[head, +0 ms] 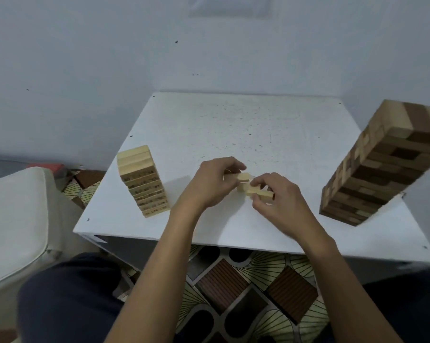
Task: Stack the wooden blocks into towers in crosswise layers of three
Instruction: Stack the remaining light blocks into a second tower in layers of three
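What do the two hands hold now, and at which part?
The left hand pinches a pale block at one end. The right hand grips another pale block from above, near its middle.

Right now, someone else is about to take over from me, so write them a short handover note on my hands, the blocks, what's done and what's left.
Left hand: closed on a pale block, held above the table.
Right hand: gripping another pale block just right of it, at table centre.
Pale tower: standing at the left edge, many layers high, topped with three blocks.
Dark mixed-wood tower: standing at the right edge, taller.
Done: two towers are up.
Left: lay these blocks in threes, crosswise layer by layer. How many lie under the hands cannot be told.
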Action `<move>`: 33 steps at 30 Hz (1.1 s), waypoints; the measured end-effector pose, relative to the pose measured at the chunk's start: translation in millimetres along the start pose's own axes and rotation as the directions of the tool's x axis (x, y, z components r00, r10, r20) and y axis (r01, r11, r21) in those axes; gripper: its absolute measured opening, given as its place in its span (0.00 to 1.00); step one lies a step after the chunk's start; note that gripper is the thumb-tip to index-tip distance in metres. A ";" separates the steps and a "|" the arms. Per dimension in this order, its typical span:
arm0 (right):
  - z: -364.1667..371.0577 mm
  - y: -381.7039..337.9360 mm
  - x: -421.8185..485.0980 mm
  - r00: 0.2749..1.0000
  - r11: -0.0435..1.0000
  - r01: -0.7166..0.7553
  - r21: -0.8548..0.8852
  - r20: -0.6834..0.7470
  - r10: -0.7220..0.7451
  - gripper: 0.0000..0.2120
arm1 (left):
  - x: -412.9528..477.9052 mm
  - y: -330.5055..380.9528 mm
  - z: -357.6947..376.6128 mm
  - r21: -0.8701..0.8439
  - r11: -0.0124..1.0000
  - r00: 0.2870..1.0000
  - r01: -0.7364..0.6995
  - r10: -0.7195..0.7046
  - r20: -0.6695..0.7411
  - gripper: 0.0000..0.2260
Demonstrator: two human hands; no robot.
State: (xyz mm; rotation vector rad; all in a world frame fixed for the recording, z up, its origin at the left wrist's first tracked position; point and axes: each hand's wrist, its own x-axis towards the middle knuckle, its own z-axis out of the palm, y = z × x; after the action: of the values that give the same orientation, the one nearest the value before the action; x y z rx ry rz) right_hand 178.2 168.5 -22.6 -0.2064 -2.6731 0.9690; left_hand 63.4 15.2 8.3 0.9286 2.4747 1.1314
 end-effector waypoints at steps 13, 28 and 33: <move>10.3 12.4 3.9 0.998 0.993 0.053 -0.108 -0.025 -0.056 0.12 | -0.2 -20.5 21.4 0.057 0.998 0.994 -0.022 0.028 -0.104 0.06; 20.9 9.6 -1.7 0.997 0.987 0.063 -0.148 -0.037 -0.069 0.13 | -5.1 -34.1 24.1 0.244 0.960 0.979 -0.139 0.171 -0.115 0.07; 24.5 8.9 -1.6 0.996 0.984 0.064 -0.166 -0.044 -0.073 0.11 | -9.0 -36.7 25.7 0.198 0.970 0.982 -0.142 0.164 -0.095 0.11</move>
State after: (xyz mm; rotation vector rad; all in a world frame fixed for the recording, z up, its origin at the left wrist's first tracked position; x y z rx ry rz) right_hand 172.3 160.1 -46.6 -0.1695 -2.6953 0.7136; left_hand 66.3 6.3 -36.4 1.1580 2.6781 1.0299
